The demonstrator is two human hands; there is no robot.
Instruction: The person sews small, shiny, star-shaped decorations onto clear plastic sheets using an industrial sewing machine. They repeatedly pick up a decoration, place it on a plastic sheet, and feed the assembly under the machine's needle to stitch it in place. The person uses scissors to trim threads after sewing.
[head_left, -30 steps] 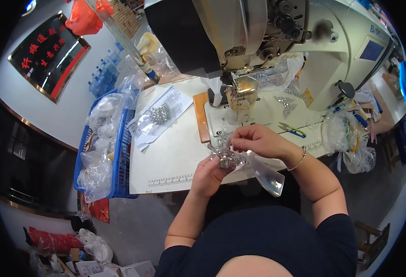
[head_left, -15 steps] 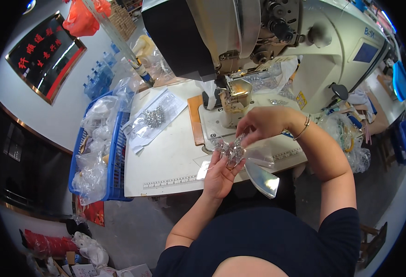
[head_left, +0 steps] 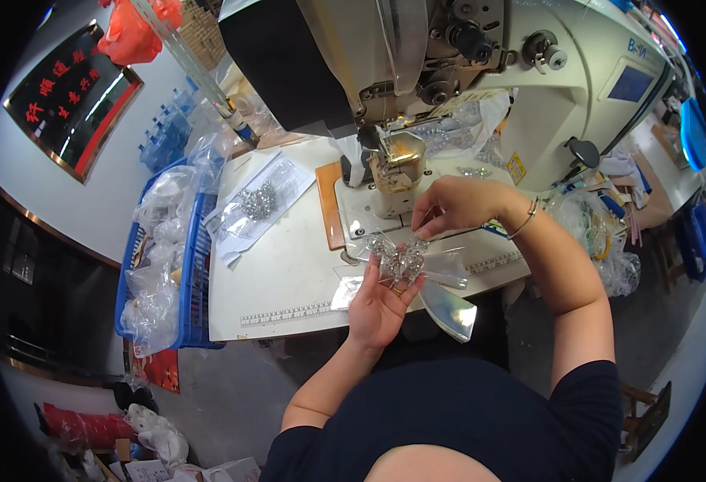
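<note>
My left hand [head_left: 378, 313] holds up a silvery, glittering piece studded with rhinestones [head_left: 401, 263], its fingers curled round the lower side. The piece looks bow- or butterfly-shaped, with clear plastic about it. My right hand [head_left: 459, 202] comes in from the right, thumb and fingertips pinched at the piece's upper right edge. A shiny, iridescent triangular flap [head_left: 452, 312] hangs over the table's front edge beside my left hand. Just beyond both hands is the metal bed of a sewing machine [head_left: 358, 228], under its needle area.
On the white table [head_left: 276, 281], a flat plastic bag with rhinestone pieces [head_left: 258, 201] lies at the left. A blue basket [head_left: 192, 285] full of clear plastic stands beside the table. More rhinestone pieces [head_left: 475, 172] lie right of the needle, and the machine's head [head_left: 288, 68] overhangs the back.
The view has shifted slightly. My right fingertips have drawn closer together at the piece's upper right edge. My left hand still holds the piece, opened out a little more.
</note>
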